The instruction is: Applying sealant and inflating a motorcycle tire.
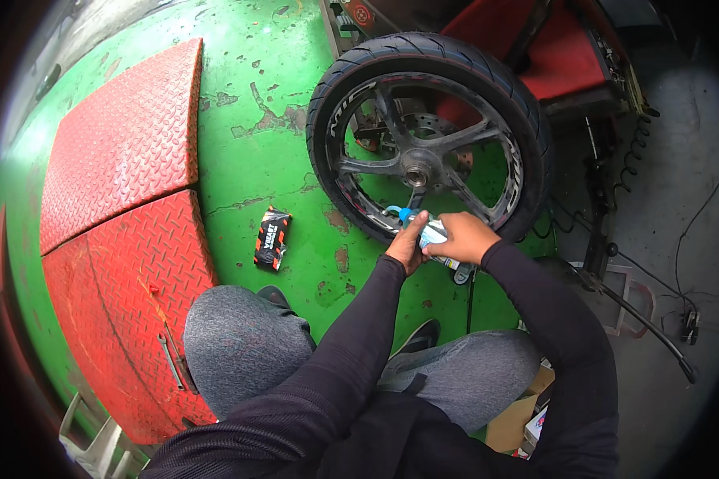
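Note:
Both my hands are closed around a pale, glossy squeeze bottle [432,234] with a blue cap. My left hand [408,247] grips its cap end, while my right hand [466,239] wraps the other side. The cap end points up and left, next to the lower rim of a motorcycle wheel [415,173]. A small light-blue curved piece, perhaps a tube, shows beside the cap; whether it touches the rim I cannot tell. Black spokes, a tyre and a brake disc make up the wheel, which leans tilted in front of me. My fingers partly hide the bottle.
A black-and-orange packet [272,238] lies on the green floor. Left of me is a red tread-plate ramp [128,160] bearing a wrench [170,362] and a thin orange-handled tool [158,297]. A red machine [563,52] stands behind the wheel; a coiled hose [633,156] hangs at right.

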The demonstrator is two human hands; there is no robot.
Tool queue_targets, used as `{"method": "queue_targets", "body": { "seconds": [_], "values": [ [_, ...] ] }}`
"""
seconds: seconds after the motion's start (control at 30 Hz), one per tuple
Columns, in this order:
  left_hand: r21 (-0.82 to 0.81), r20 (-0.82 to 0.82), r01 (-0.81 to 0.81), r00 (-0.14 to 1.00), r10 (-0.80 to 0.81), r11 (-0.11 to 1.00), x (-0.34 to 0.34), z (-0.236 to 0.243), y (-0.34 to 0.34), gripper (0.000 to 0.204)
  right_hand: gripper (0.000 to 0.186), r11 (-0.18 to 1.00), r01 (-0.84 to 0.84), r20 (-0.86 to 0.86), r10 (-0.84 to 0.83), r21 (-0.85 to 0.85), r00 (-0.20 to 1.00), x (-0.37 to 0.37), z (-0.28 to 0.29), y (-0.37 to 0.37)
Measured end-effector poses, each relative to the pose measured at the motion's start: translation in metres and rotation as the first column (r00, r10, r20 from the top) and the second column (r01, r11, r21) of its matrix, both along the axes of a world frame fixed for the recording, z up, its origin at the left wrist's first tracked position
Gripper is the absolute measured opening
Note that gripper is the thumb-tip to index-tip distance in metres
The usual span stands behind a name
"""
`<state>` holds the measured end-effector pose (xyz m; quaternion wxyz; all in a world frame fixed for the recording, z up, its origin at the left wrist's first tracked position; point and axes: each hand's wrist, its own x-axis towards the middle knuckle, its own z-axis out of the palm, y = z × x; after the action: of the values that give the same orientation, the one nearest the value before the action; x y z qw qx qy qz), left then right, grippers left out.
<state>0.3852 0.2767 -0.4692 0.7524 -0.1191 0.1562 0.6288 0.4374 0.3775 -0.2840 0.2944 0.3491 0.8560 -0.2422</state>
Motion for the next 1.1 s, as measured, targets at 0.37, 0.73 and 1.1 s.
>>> {"method": "queue_targets", "body": {
  "seconds": [0.37, 0.73, 1.1],
  "values": [
    [-0.192, -0.761, 0.012, 0.629, -0.157, 0.981, -0.008, -0.008, -0.042, 0.054, 0.080, 0.990, -0.014, 0.052, 0.022, -0.140, 0.998, 0.058, -0.064, -0.042],
    [-0.093, -0.948, -0.239, -0.276, -0.159, 0.967, -0.014, 0.002, -0.033, 0.075, 0.020, 0.995, -0.071, -0.242, 0.087, 0.075, 0.966, 0.043, -0.069, -0.026],
    [-0.050, -0.993, -0.155, -0.099, -0.066, 0.987, -0.024, -0.019, -0.048, 0.074, 0.025, 0.966, -0.078, -0.280, 0.148, 0.248, 0.949, -0.043, -0.097, -0.016]
  ]
}}
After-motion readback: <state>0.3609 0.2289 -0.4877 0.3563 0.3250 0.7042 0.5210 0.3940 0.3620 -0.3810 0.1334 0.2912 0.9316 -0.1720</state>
